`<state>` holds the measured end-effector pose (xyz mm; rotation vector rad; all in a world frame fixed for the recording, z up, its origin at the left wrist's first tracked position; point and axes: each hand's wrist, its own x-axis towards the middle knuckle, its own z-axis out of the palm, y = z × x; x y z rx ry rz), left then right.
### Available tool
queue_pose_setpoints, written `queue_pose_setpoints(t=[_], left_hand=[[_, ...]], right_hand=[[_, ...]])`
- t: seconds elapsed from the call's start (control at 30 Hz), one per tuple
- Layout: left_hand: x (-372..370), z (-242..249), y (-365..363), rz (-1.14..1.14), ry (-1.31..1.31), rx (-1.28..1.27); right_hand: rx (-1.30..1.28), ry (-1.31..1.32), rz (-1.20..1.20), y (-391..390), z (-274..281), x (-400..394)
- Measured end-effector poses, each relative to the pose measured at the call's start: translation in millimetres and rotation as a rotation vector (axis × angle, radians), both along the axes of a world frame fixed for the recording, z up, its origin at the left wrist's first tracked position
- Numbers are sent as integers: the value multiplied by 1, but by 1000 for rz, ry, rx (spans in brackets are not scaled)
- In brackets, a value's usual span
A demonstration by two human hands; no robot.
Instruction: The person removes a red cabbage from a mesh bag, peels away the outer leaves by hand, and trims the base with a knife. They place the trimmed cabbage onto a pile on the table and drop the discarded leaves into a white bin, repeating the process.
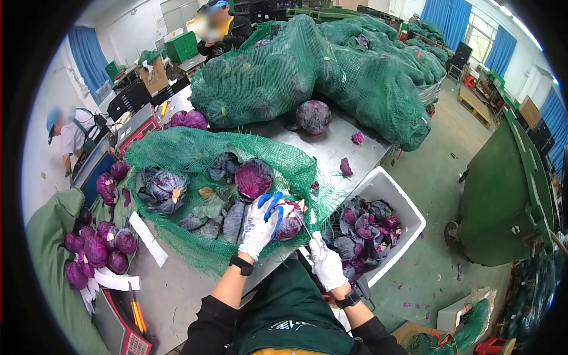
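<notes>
My left hand, in a white glove with blue fingertips, is closed against a red cabbage at the near edge of an opened green mesh bag. My right hand, also gloved, is wrapped round a knife, whose thin blade points up at the cabbage's cut stem end. Its handle is hidden in my fist. Inside the bag lie another purple cabbage, a cabbage with dull outer leaves and loose leaves.
A white bin of trimmed leaves stands at my right. Full mesh sacks and a loose cabbage lie at the back. Several trimmed cabbages sit at the left. A large green wheeled bin stands right; two people work beyond the table.
</notes>
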<state>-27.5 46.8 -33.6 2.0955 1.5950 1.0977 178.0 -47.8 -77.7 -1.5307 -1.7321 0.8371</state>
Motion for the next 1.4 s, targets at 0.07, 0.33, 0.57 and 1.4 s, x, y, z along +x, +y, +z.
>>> queue_pose_setpoints(t=[0.07,0.33,0.57,1.4], left_hand=[[3,1,-1,12,-2,-13],[-7,0,4,13,-75,-102],[15,23,-21,91,138,-10],[-5,18,-44,-57,-47,-43]], right_hand=[[45,-57,-17,5,-10,-3],[-31,-405,94,-13,-56,31],[194,-226,63,39,-12,-21],[193,-97,77,83,41,-35]])
